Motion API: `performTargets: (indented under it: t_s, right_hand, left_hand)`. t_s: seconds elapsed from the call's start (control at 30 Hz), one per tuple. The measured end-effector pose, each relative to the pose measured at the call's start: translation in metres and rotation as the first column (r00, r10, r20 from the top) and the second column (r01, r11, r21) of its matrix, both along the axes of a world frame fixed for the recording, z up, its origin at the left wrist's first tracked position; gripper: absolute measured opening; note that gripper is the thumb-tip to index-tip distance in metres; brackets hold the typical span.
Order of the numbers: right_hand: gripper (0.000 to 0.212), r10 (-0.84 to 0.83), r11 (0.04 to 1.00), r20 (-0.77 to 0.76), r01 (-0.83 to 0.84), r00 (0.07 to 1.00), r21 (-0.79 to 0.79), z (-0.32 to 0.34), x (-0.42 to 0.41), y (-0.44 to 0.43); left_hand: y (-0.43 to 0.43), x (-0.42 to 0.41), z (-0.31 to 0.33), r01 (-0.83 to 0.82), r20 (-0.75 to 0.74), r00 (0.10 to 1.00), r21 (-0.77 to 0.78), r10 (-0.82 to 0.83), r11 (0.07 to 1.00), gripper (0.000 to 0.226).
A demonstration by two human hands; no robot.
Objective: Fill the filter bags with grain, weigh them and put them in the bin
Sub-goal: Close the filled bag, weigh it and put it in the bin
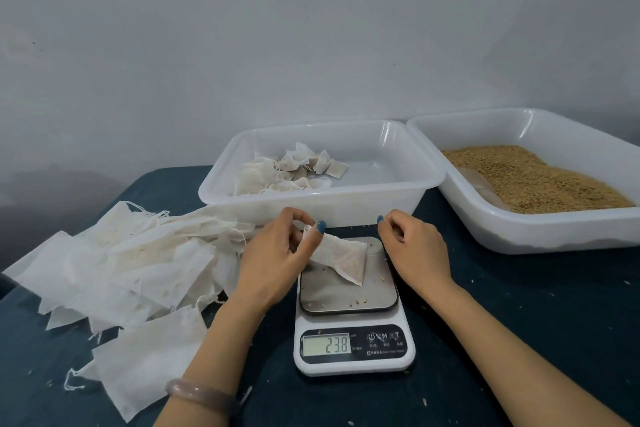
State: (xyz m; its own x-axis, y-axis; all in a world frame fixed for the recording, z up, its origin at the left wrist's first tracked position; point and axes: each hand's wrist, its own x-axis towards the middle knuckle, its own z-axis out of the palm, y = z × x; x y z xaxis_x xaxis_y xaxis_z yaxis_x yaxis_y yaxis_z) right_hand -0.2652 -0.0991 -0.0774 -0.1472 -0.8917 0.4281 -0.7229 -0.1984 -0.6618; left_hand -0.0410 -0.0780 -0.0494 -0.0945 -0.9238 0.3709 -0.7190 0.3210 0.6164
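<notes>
Scale reads 23.8 with the filled filter bag on its platform: light, soft, floppy. Left hand pinches its neck, the surest hold; right hand curls beside, perhaps pinching a drawstring, though I cannot tell.

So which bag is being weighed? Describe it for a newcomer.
Find the white scale, front centre. On its steel platform rests one filter bag, its neck pinched by the left hand. Unlike the flat empty bags beside it, it is filled.

The grain tray runs off the right edge.
</notes>
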Motion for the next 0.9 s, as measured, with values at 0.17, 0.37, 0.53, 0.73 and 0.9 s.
performTargets:
  t_s: [0.17, 0.37, 0.53, 0.73, 0.9]
  right_hand:
    - [0.038, -0.009, 1.000, -0.011, 0.009, 1.000, 0.001, 0.000, 0.000, 0.000]
    - [0.039, -0.007, 1.000, 0.012, 0.007, 1.000, -0.001, 0.001, -0.001, 0.001]
    - [0.040, -0.004, 1.000, 0.003, 0.004, 1.000, -0.004, 0.002, 0.000, 0.000]
    - [0.040, -0.010, 1.000, -0.010, 0.010, 1.000, 0.010, 0.002, 0.001, 0.001]
    - [0.041, -0.002, 1.000, -0.015, 0.002, 1.000, 0.010, 0.002, 0.000, 0.001]
  left_hand:
    - [0.004, -0.014, 0.003, 0.040, 0.057, 0.998, 0.023, -0.041, 0.999, 0.015]
    - [0.008, 0.011, 0.018, 0.112, 0.078, 0.989, 0.139, -0.124, 0.984, 0.010]
    - [0.022, 0.040, 0.032, 0.069, 0.162, 0.982, 0.154, -0.094, 0.986, 0.013]
    - [0.031, 0.045, 0.055, 0.035, 0.105, 0.993, 0.121, -0.047, 0.992, 0.013]
    - [0.013, 0.036, 0.076, -0.136, -0.123, 0.984, -0.047, 0.130, 0.990, 0.011]
